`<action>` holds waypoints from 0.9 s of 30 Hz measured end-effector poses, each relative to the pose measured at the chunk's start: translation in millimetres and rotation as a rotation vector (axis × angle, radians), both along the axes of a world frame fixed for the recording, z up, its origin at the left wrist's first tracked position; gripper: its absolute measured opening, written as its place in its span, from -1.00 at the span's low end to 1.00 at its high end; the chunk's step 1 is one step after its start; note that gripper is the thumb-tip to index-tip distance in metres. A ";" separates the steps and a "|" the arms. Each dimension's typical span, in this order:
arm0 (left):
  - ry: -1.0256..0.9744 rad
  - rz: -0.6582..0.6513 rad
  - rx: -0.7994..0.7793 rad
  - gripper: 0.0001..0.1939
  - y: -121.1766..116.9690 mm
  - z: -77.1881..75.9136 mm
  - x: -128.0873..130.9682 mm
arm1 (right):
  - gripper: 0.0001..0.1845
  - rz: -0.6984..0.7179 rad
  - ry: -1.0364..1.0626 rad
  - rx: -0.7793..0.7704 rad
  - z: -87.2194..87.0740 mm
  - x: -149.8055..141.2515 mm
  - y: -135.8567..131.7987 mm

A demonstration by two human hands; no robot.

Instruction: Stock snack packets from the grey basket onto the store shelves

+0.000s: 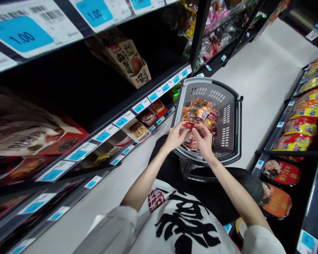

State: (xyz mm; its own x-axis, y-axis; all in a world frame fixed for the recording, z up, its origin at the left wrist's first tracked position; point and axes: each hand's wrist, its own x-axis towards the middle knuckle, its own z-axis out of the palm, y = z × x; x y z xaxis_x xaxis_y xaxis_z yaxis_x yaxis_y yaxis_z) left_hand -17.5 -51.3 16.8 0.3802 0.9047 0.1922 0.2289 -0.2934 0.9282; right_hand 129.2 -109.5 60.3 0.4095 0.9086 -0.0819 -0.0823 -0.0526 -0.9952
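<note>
A small red snack packet [189, 124] is pinched between my two hands over a grey shopping basket [229, 102]. The fingers of my left hand [177, 135] close on its left end. My right hand [203, 139] grips the other end, thumb and fingers pressed together. Below them, several small packaged snacks [201, 109] with orange, red and clear wrappers lie piled in the basket. The basket rests on the floor in front of my bent knees, its handle folded down toward me.
On the left rises a dark shelf with blue price tags [121, 121], holding a beige snack box [129, 63]. Along the right, a low shelf carries yellow and red snack bags [299, 125] and round-ended red packs [282, 173]. A pale floor aisle [270, 67] runs between them.
</note>
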 end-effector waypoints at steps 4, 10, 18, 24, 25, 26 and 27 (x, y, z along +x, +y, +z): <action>-0.101 0.008 -0.032 -0.60 1.0 -2.2 0.9 | -0.64 -0.070 -0.041 -0.036 -1.7 11.7 8.5; -0.169 -0.097 -0.099 -0.55 1.3 -6.2 -1.5 | -0.52 0.045 0.053 -0.187 -11.1 19.7 14.4; -0.073 -0.109 -0.158 -0.51 3.5 0.2 -8.3 | -0.67 0.011 -0.025 -0.068 -8.3 16.3 8.4; -0.070 -0.087 -0.148 -0.51 3.8 2.6 -13.8 | -0.68 0.002 -0.002 -0.045 -2.3 15.5 7.1; -0.089 -0.087 -0.160 -0.49 3.9 1.7 -14.2 | -0.67 0.003 -0.004 -0.047 -2.0 15.9 6.8; -0.100 -0.087 -0.171 -0.48 4.0 0.7 -14.5 | -0.65 0.006 -0.006 -0.053 -2.2 16.4 6.6; -0.104 -0.087 -0.180 -0.47 3.9 -0.1 -14.6 | -0.63 0.008 -0.006 -0.061 -2.6 17.0 6.4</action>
State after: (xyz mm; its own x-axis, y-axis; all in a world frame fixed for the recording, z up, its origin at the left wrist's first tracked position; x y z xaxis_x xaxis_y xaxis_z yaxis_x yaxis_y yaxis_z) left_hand -32.1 -47.4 16.6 0.4445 0.8928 0.0732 0.1104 -0.1357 0.9846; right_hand 146.2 -103.1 57.8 0.4029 0.9052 -0.1353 -0.0758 -0.1143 -0.9905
